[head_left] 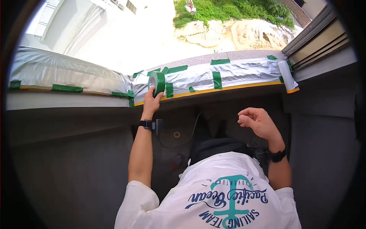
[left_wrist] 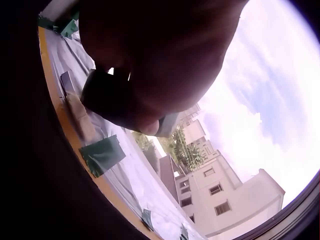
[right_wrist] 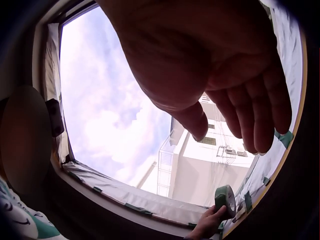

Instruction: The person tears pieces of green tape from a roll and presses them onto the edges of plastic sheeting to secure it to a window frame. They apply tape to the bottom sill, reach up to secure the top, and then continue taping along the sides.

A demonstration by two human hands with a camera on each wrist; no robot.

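Note:
My left hand (head_left: 151, 102) holds a roll of green tape (head_left: 159, 84) over the window sill, thumb on one side and fingers on the other. The roll stands on edge close over the silver plastic sheeting (head_left: 198, 77), which green tape strips (head_left: 217, 80) fasten along the sill. In the left wrist view the roll is mostly dark behind the hand, and a pale, narrow piece with a dark flat end (left_wrist: 80, 115) lies by it on the sheeting. My right hand (head_left: 257, 121) hangs in the air, right of the roll, with its fingers loosely bent and nothing in them.
A yellow strip (head_left: 228, 87) runs along the sheeting's near edge. At the right corner a loose flap of sheeting (head_left: 286, 75) hangs down. More sheeting (head_left: 68, 68) covers the left sill. A small ring (head_left: 177, 134) lies on the floor, near a cable (head_left: 183, 144).

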